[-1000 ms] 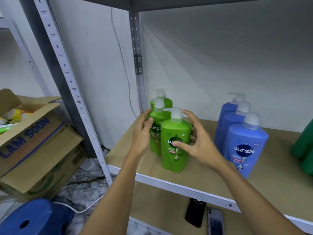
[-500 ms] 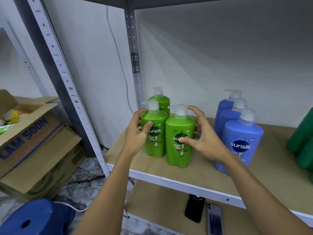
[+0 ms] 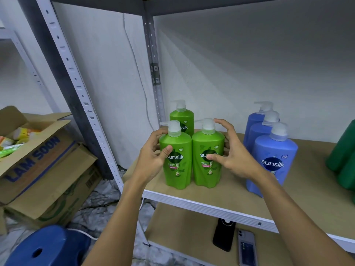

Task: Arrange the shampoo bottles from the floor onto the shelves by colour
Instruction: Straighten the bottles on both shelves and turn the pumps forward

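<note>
— Inspector: Your left hand is gripping the left green bottle on the shelf, fingers curled around it.
— Operator: And the right?
— Inspector: Your right hand is wrapping the right green bottle, touching its neighbour.

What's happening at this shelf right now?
A person is lining up shampoo bottles by colour on the shelf. The left hand grips the front left green bottle and the right hand curls round the front right green bottle, side by side. A third green bottle stands behind them. Three blue bottles stand in a row to the right.
</note>
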The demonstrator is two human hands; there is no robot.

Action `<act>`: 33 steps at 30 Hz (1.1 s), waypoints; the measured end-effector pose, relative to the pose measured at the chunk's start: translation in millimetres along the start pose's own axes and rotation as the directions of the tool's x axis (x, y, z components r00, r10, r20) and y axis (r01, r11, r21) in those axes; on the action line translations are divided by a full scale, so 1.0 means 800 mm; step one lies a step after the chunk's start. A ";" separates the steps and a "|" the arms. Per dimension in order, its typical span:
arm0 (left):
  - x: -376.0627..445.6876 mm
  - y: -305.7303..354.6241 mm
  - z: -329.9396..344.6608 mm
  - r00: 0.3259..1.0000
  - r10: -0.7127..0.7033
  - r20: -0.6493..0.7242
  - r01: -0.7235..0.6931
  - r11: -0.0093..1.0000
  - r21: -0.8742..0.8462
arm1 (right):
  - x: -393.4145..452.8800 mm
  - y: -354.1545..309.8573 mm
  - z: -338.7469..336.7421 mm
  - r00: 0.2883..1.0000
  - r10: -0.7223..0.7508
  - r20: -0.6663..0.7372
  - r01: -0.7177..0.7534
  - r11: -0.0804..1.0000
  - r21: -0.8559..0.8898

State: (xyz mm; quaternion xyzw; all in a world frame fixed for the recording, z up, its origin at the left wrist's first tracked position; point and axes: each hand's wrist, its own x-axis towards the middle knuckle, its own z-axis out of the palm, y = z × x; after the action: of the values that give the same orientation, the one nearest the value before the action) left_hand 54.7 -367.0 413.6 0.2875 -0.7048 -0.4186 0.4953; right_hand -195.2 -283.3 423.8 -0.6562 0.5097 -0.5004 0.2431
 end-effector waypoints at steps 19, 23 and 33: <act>0.033 0.023 0.022 0.942 -0.020 -0.336 -0.020 0.993 -0.114 | 0.058 -0.030 0.063 0.885 -0.011 -0.466 -0.024 0.997 -0.070; 0.031 0.026 0.021 0.944 -0.036 -0.327 -0.007 0.992 -0.129 | 0.058 -0.032 0.063 0.881 -0.008 -0.472 -0.042 0.995 -0.094; 0.030 0.033 0.022 0.953 -0.067 -0.297 0.008 0.980 -0.197 | 0.059 -0.033 0.062 0.888 0.017 -0.459 -0.057 0.996 -0.072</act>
State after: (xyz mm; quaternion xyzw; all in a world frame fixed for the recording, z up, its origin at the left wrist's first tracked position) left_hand 30.2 -368.9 444.9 0.3120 -0.5712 -0.4456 0.6147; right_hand -140.5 -326.1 445.8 -0.5196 0.5856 -0.6145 0.0978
